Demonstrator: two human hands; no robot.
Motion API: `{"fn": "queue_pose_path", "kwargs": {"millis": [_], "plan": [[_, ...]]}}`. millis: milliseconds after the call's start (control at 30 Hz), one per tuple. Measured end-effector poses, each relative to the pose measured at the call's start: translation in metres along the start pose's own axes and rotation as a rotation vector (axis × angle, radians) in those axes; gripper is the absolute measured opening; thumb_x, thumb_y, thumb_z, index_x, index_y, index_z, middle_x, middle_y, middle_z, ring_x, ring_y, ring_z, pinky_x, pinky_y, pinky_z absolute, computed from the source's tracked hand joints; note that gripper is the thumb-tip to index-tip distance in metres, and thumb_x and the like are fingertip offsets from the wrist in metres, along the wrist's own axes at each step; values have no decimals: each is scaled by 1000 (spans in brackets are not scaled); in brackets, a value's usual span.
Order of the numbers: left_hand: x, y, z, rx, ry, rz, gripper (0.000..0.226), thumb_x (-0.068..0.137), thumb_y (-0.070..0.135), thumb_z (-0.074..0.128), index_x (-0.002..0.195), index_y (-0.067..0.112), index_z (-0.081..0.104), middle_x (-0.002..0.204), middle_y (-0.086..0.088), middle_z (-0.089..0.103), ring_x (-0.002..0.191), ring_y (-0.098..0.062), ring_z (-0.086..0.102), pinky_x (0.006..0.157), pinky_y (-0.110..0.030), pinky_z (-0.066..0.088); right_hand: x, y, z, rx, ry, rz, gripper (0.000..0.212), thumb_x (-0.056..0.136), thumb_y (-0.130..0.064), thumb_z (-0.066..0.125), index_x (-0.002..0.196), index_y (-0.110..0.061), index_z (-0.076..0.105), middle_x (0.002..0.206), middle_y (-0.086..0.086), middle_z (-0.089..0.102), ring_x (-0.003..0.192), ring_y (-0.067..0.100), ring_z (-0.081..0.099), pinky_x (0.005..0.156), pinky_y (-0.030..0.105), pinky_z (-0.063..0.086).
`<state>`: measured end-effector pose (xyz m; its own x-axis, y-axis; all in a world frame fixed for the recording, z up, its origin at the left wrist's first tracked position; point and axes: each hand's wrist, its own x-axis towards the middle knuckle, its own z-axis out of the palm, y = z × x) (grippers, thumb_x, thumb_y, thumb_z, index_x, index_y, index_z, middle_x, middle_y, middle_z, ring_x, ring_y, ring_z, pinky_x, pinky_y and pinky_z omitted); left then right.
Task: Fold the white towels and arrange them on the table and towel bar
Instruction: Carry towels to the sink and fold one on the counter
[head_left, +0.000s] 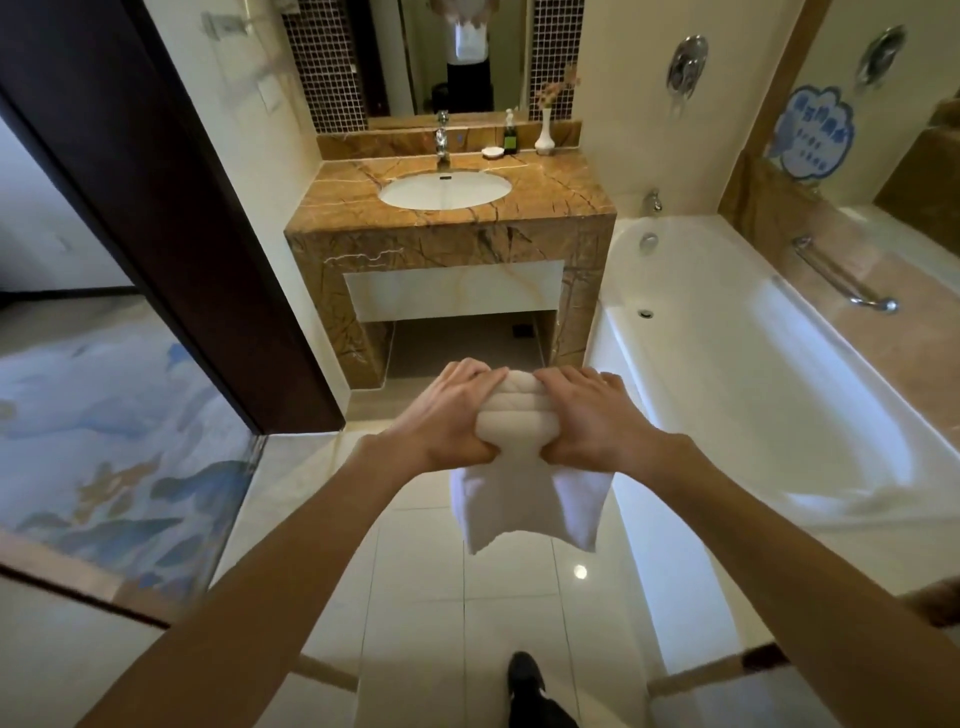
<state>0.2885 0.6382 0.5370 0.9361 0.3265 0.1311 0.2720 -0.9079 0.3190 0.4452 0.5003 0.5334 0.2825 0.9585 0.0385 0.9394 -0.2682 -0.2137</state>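
Far left, we have the dark door frame (171, 208) with a painted glass panel (104, 441) beside it. Moving in, our left hand (441, 415) is stretched out in front. Its fingers are curled close together over the top of the white towel (514, 415), thumb tucked under, clamped on the towel's left side. The towel is bunched into a thick ribbed wad between both hands. We hold it in the air above the pale floor tiles (415, 597), in front of the brown marble counter (561, 189) and its oval basin (444, 189). Its loose ends hang down below the wrists. Our right hand (592, 415) mirrors the grip, fingers curled together on top, thumb beneath, squeezing the right side. Further right is the white bathtub (727, 374), and beyond it a chrome grab bar (836, 275) on the wall above its ledge.
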Motion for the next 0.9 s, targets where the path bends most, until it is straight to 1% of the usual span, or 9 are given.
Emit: {"fn": "queue_pose_path", "kwargs": {"millis": [67, 167, 300, 400, 533, 600, 733, 900], "plan": [[22, -13, 1, 5, 5, -15, 92, 65, 35, 77, 143, 13, 33, 130, -5, 41, 118, -20, 36, 98, -25, 29, 24, 13, 0, 7, 10, -14, 75, 64, -46, 72, 128, -27, 38, 122, -1, 51, 112, 25, 46, 96, 44, 35], [58, -32, -1, 25, 22, -27, 94, 63, 37, 78, 142, 14, 34, 129, -4, 42, 118, -20, 37, 100, -29, 32, 60, 33, -4, 8, 20, -29, 77, 62, -45, 71, 129, -25, 38, 120, 0, 51, 110, 26, 46, 95, 44, 35], [101, -52, -7, 38, 53, -41, 94, 60, 40, 76, 141, 14, 36, 126, -3, 42, 114, -19, 38, 99, -29, 35, 107, 54, -13, 33, 14, -38, 77, 63, -43, 72, 129, -25, 37, 121, 0, 51, 110, 27, 45, 97, 46, 36], [129, -68, -13, 43, 57, -60, 96, 59, 39, 76, 142, 13, 34, 127, -4, 41, 116, -20, 36, 100, -28, 32, 140, 65, -18, 32, 18, -37, 79, 63, -42, 71, 131, -25, 36, 121, 0, 50, 111, 27, 45, 100, 50, 34], [164, -87, -18, 41, 68, -70, 96, 59, 36, 77, 142, 12, 35, 127, -5, 42, 117, -23, 38, 101, -31, 35, 177, 81, -22, 32, 24, -39, 80, 63, -41, 71, 133, -24, 35, 121, 1, 50, 110, 27, 45, 100, 49, 33], [181, -97, -18, 36, 63, -76, 96, 59, 33, 78, 142, 11, 36, 128, -6, 42, 118, -24, 38, 101, -30, 33, 194, 89, -23, 22, 12, -38, 80, 64, -41, 70, 134, -24, 35, 121, 0, 50, 110, 27, 45, 100, 48, 33], [216, -123, -18, 17, 43, -79, 94, 61, 30, 78, 142, 10, 35, 130, -7, 41, 119, -23, 37, 102, -23, 26, 235, 102, -23, 7, -16, -24, 77, 64, -39, 69, 131, -24, 37, 122, -1, 50, 112, 27, 45, 100, 49, 32], [264, -162, -27, 3, 45, -52, 92, 64, 29, 76, 142, 11, 34, 131, -7, 40, 120, -23, 34, 101, -25, 26, 294, 118, -26, -11, -1, -14, 70, 63, -40, 69, 125, -22, 41, 116, 1, 52, 111, 29, 46, 97, 48, 35]]}}
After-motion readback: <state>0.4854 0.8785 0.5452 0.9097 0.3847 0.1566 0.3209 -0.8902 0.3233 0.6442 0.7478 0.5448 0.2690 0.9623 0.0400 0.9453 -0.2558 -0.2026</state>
